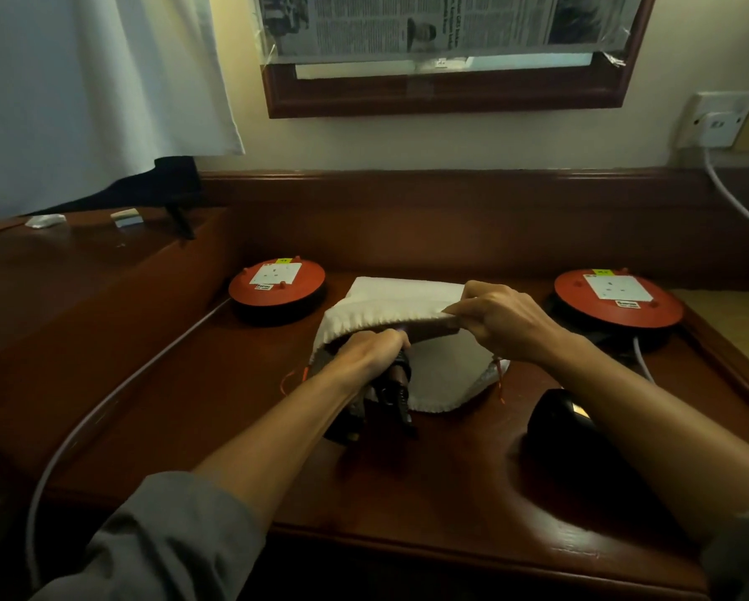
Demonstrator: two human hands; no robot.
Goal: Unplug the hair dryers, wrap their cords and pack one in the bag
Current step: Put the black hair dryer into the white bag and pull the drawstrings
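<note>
A white cloth drawstring bag lies on the middle of the wooden desk, its mouth facing me. My right hand pinches the bag's upper rim and lifts it. My left hand grips a dark hair dryer with its cord wrapped around it; its front end is inside the bag's mouth, and the handle end sticks out toward me. A second black hair dryer lies on the desk to the right, partly hidden under my right forearm.
Two round red extension reels with white sockets stand at the back: one left, one right. A pale cable runs from the left reel off the desk's left side. A wall socket with a plug is at upper right.
</note>
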